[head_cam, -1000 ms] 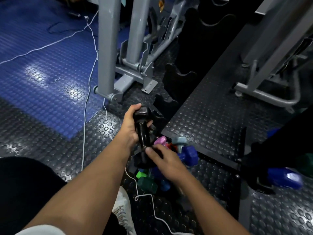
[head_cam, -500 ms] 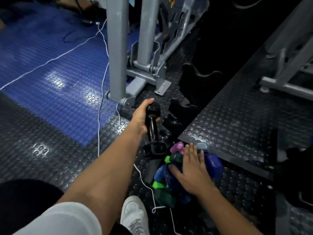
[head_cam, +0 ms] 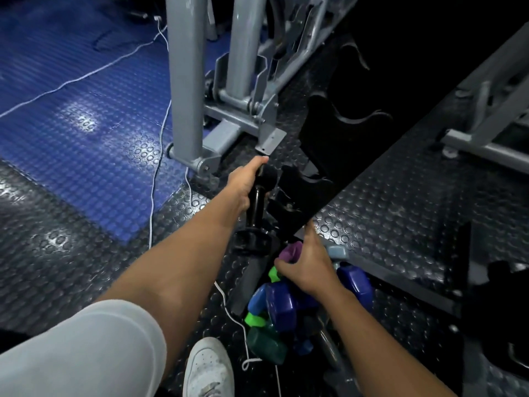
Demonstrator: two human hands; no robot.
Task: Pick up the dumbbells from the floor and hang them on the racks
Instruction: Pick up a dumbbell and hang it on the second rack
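The left hand (head_cam: 244, 187) is clenched around the handle of a black dumbbell (head_cam: 256, 209), holding it nearly upright, top end just beside the lowest cradle of the black rack (head_cam: 307, 186), bottom end above the floor (head_cam: 86, 224). The right hand (head_cam: 307, 266) is down on the pile of coloured dumbbells (head_cam: 282, 303), fingers curled over a purple one (head_cam: 290, 250); whether it has a full grip I cannot tell. The main risk is likely the black dumbbell: held upright by one hand, it has to be turned level to sit in the cradle, and if one end catches the rack's edge it could twist out of the grip and drop onto the pile or the white shoe (head_cam: 207, 371) close below. The pile is loose and stacked, so pulling the purple one free may send its neighbours rolling. A white cable (head_cam: 160, 167) runs past the pile and could snag a dumbbell or a foot
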